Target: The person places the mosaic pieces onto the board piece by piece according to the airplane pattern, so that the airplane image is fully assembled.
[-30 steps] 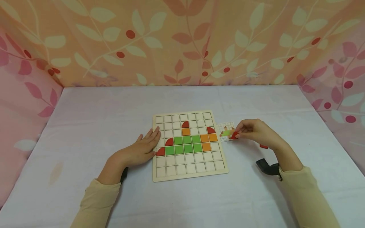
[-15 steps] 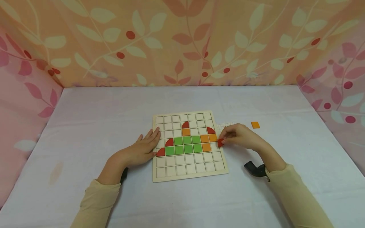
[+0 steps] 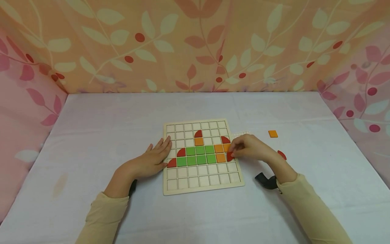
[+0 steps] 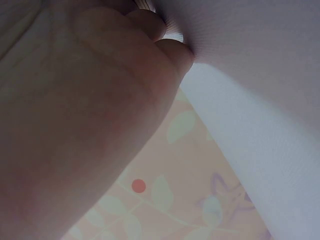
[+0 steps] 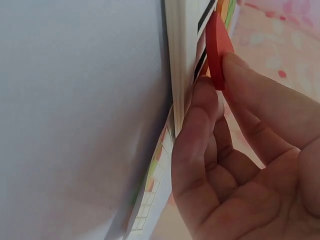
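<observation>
A pale wooden grid board (image 3: 203, 190) lies on the white table, with green squares (image 3: 201, 159), orange squares (image 3: 220, 158) and red quarter-circle tiles (image 3: 172, 163) set in its cells. My left hand (image 3: 150, 160) rests flat with spread fingers on the board's left edge. Over the right edge, my right hand (image 3: 251, 147) pinches a red quarter-circle tile (image 3: 230, 156) between thumb and fingers, beside the lower orange square. The right wrist view shows this red tile (image 5: 216, 52) tilted, close against the board's face. Only part of the left hand (image 4: 100, 100) shows in the left wrist view.
A printed pattern card (image 3: 240, 134) lies at the board's right side, partly covered by the right hand. Farther right are a loose orange square (image 3: 273, 134) and another red tile (image 3: 281, 155), near the right wrist. Patterned curtains (image 3: 195, 47) stand behind and beside the table.
My right hand has moved left from above the card to the board's right column, carrying the red tile. The loose orange square has come into view. My left hand has stayed in place.
</observation>
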Tool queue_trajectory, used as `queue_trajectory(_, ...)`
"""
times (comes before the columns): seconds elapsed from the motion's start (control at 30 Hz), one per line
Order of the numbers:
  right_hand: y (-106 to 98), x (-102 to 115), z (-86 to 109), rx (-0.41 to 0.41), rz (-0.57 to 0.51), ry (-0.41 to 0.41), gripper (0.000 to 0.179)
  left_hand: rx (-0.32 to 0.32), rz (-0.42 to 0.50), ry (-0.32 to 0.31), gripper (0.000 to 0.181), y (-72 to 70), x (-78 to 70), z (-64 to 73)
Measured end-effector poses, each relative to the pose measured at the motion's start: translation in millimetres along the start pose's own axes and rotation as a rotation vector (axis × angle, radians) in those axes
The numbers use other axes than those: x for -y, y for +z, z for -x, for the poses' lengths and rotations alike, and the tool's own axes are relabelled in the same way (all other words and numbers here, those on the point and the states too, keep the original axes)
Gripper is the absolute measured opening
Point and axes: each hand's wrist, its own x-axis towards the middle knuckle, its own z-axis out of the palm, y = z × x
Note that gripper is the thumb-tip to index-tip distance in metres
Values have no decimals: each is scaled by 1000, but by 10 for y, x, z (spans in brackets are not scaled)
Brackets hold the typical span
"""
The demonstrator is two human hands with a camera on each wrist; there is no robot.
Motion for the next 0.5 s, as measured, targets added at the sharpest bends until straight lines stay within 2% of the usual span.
queue_trajectory(0.5,45,34,-16,-30,42,39,4,-4,-7,1,66,25,36,-8)
